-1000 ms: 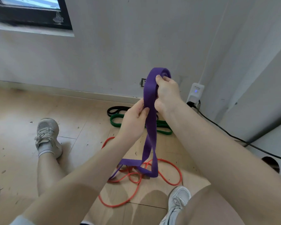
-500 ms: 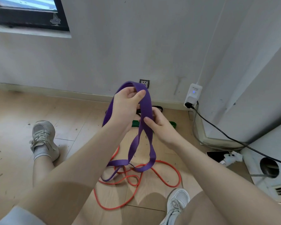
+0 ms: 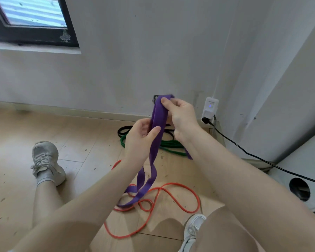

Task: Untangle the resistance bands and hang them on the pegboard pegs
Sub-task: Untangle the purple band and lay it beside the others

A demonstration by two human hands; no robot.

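Note:
A wide purple band (image 3: 154,151) hangs from both hands down to the wooden floor. My right hand (image 3: 180,115) pinches its top fold, up near the wall. My left hand (image 3: 141,138) grips the strap a little lower, thumb across it. The band's lower end lies looped over a thin orange band (image 3: 171,200) coiled on the floor between my feet. A green band (image 3: 169,145) and a black band (image 3: 124,130) lie behind my hands by the skirting. No pegboard is in view.
My left shoe (image 3: 46,160) and right shoe (image 3: 193,231) rest on the wooden floor (image 3: 71,135). A white plug adapter (image 3: 209,110) sits in the wall, its black cable (image 3: 262,160) running right past a white unit. A window (image 3: 29,20) is at upper left.
My hands swapped heights: the right hand rose to the top fold of the purple band and the left hand dropped lower on the strap. The view tilted up slightly.

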